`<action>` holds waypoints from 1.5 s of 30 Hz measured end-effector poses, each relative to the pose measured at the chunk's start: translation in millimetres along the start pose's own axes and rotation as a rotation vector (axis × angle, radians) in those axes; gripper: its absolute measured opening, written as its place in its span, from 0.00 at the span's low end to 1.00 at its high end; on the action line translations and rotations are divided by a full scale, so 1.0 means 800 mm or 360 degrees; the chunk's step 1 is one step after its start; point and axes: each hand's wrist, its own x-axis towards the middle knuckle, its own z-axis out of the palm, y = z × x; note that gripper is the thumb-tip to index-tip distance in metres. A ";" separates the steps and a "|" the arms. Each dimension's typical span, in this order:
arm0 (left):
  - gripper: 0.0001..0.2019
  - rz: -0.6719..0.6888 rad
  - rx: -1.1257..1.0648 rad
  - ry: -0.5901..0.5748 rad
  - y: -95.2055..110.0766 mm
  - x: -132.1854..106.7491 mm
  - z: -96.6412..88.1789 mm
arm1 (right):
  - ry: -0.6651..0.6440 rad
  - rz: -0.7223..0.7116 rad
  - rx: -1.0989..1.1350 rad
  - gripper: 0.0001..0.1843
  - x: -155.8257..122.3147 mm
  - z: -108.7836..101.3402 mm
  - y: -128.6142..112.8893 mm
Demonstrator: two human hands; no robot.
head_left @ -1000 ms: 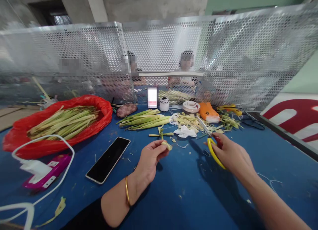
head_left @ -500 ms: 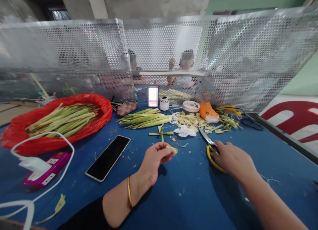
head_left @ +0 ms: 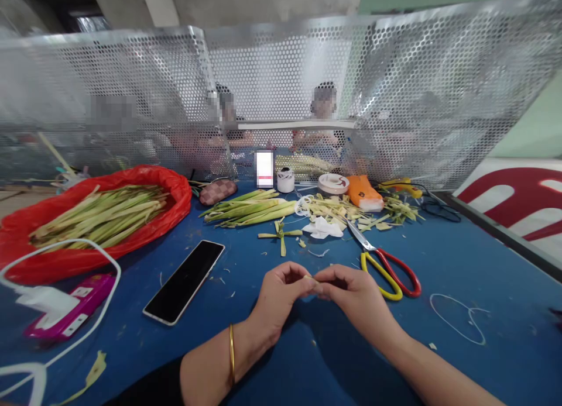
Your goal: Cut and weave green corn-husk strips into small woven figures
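From my seat I have both hands meeting at the middle of the worktop, just short of the cross. The leaf piece sits right between the fingertips: at 2 o'clock from the left hand and 10 o'clock from the right hand, so neither is clearly nearer. The left hand pinches it between thumb and fingers; the right hand's thumb and fingers close on it from the other side. Its long axis I cannot tell, since the fingers cover nearly all of it.

The scissors are let go and lie flat at 2 o'clock from the piece, the right hand clearly nearer, with the yellow handle just beside it. I read their length as running from between 10 and 11 o'clock, blades that way, to between 4 and 5, handles spread. The cross lies at 11 o'clock from the piece, apart from the hands; the phone sits at 9 o'clock.
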 end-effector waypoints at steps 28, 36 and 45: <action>0.12 0.0170 0.0440 -0.0075 0.005 0.014 -0.010 | -0.0075 0.0260 0.0553 0.16 0.010 -0.003 0.000; 0.18 0.0564 0.1500 0.0707 0.040 0.088 -0.058 | 0.0002 0.0125 0.0543 0.20 0.022 -0.015 0.007; 0.04 0.0532 0.1157 0.0575 0.060 0.103 -0.053 | 0.0008 0.0076 0.0537 0.22 0.027 -0.016 0.007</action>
